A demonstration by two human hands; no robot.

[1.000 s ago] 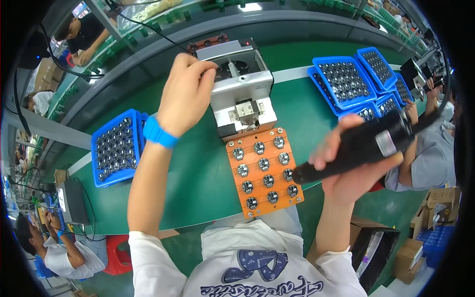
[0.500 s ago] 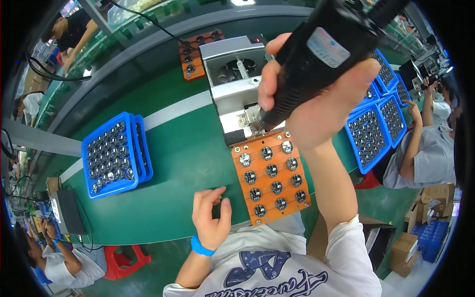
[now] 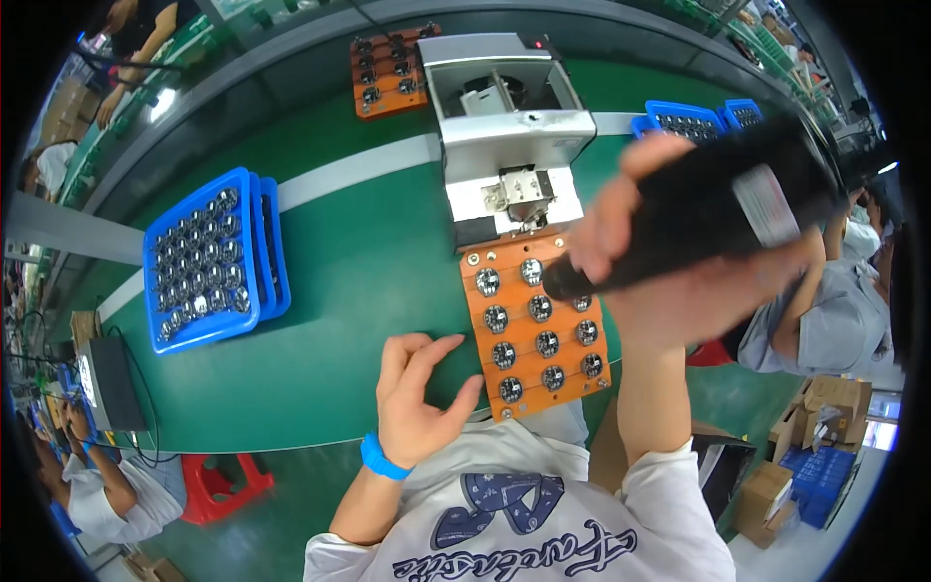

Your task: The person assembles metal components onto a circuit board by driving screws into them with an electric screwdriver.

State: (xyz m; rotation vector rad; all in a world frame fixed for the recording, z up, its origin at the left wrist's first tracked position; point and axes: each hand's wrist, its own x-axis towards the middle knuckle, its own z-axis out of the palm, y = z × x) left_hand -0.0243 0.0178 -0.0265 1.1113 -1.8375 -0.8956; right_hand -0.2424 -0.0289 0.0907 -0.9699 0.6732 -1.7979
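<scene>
My right hand (image 3: 669, 267) is closed around a black electric screwdriver (image 3: 713, 209), its nose pointing down and left over the upper part of an orange fixture board (image 3: 532, 401). Rows of small round circuit boards (image 3: 547, 343) sit in that board; the screwdriver and hand cover some at the upper right. Whether the tip touches one cannot be told. Beside the board's lower left edge, my left hand (image 3: 419, 398) rests with fingers spread, holding nothing. Directly behind the board stands a silver screw feeder (image 3: 516, 141) with a small metal outlet at its front.
Stacked blue trays (image 3: 260, 281) of round parts stand on the green table at left. More blue trays (image 3: 684, 109) are at the far right. A second orange board (image 3: 388, 104) lies behind the feeder's left side. Co-workers sit at both sides; a red stool (image 3: 218, 490) is at lower left.
My right hand has brought the screwdriver away from the feeder's outlet, toward me and over the orange board. The left hand's fingers have spread beside the board. The whole view has shifted a little.
</scene>
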